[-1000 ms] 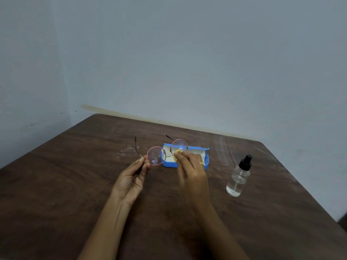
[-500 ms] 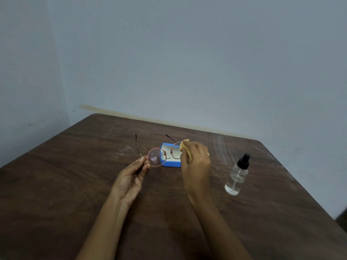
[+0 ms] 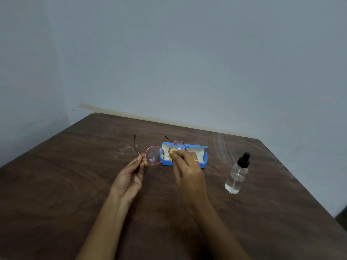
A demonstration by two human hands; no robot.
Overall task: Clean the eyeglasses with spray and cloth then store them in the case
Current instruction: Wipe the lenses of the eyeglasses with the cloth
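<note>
While both forearms reach in from the near edge, the scene reads from near to far as follows.

Desk (image 3: 56,194): dark brown wood grain, with pale scuffs and smears on its far half; it carries everything below.

Left hand (image 3: 129,177): palm turned up and towards the right, thumb and fingers (image 3: 138,158) pinched together on the outer edge of the left lens rim, at the hinge.

Right hand (image 3: 187,169): back of the hand towards the camera, a ring (image 3: 196,160) on one finger; its fingers are closed on a folded cloth and press it to the right lens.

Cloth (image 3: 171,155): yellow, small, mostly hidden under the right hand; only a corner shows against the lens.

Eyeglasses (image 3: 154,155): round lenses in a thin reddish wire rim, held up above the desk between the two hands, lenses facing the camera, both temple arms unfolded and pointing away towards the wall. The left lens is bare; the right lens is partly covered by the cloth and fingers.

Spray bottle (image 3: 237,175): clear, with a black pump top and a little clear liquid in it, standing upright on the desk well to the right of the right hand, untouched.

Case (image 3: 203,158): blue with a pale lining, lying open on the desk just beyond the hands, directly behind the right lens.

Wall (image 3: 187,62): plain pale blue-grey, meeting the far edge of the desk.
</note>
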